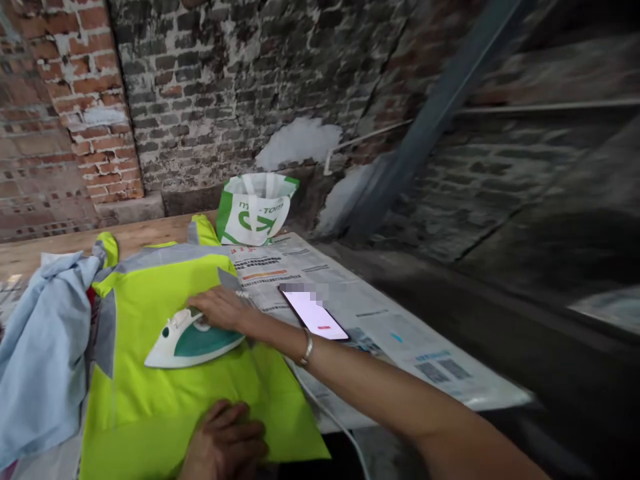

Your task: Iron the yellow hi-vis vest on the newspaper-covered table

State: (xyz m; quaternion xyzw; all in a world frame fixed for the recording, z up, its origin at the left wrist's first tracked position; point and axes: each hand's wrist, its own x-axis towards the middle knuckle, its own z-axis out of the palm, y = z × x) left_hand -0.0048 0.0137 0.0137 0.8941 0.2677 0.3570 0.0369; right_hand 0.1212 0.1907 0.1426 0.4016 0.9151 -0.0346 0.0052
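A neon yellow-green shirt [165, 407] with grey panels lies spread out on the table. On its middle sits a white and teal steam iron [200, 347], its tip toward the left. My right hand [220, 307] is closed around the iron's handle, and a silver bracelet circles that wrist. Nearer to me, my left hand [225, 440] rests on the lower part of the shirt, its fingers loosely bent and somewhat apart, with nothing visible in them. A white cord [340, 427] runs down past the shirt's right edge.
A light blue garment [45, 353] is heaped at the left. Newspaper [400, 333] covers the table, with a lit phone [313, 313] lying on it. A green and white bag [257, 210] stands at the back, before a brick wall [200, 87]. A slanted beam [440, 113] rises at the right.
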